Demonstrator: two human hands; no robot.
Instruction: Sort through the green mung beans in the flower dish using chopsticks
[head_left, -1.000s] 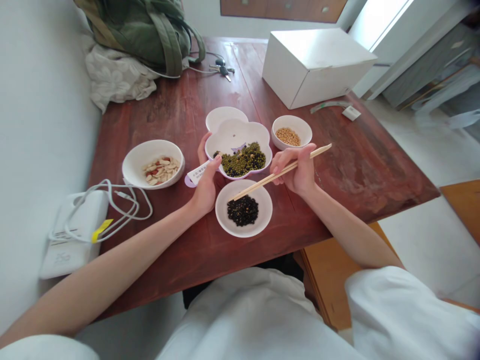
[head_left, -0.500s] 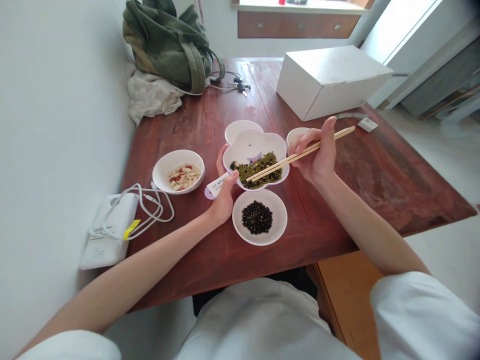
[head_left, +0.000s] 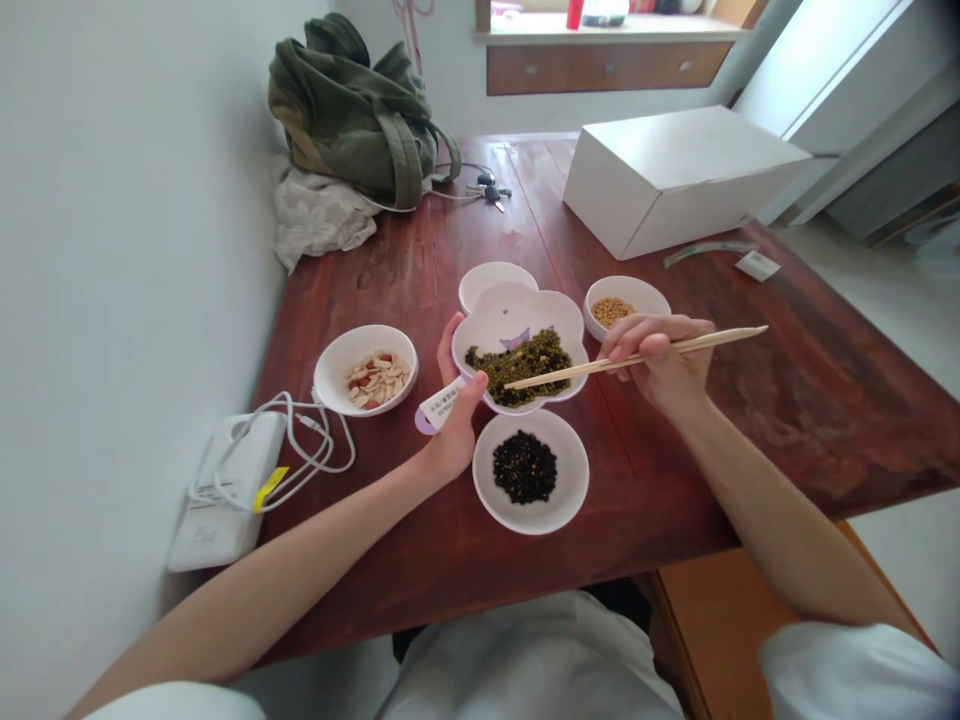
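Note:
My left hand (head_left: 456, 425) grips a flower-shaped bowl (head_left: 499, 308) by its left side, near a purple handle with a white label (head_left: 441, 402). Green beans mixed with some black ones (head_left: 536, 358) lie in it. In my right hand (head_left: 664, 365) is a pair of wooden chopsticks (head_left: 720, 339), their tips down among the beans. A white bowl of black beans (head_left: 525, 468) stands just in front of the flower-shaped bowl. Behind it is another white bowl (head_left: 491, 275), partly hidden. Yellow beans (head_left: 611, 310) fill part of a bowl beyond my right hand.
To the left stands a bowl of pale and reddish flat pieces (head_left: 377, 380). Nearby lies a white power bank (head_left: 225, 520) with a coiled cable (head_left: 330, 445). A green bag (head_left: 352, 125), keys (head_left: 493, 192) and a large white box (head_left: 675, 180) occupy the table's far side.
The camera view has shifted, so everything sits lower in it. My right hand has lowered and the chopsticks lie flatter. The bowl of yellow beans has come into fuller sight.

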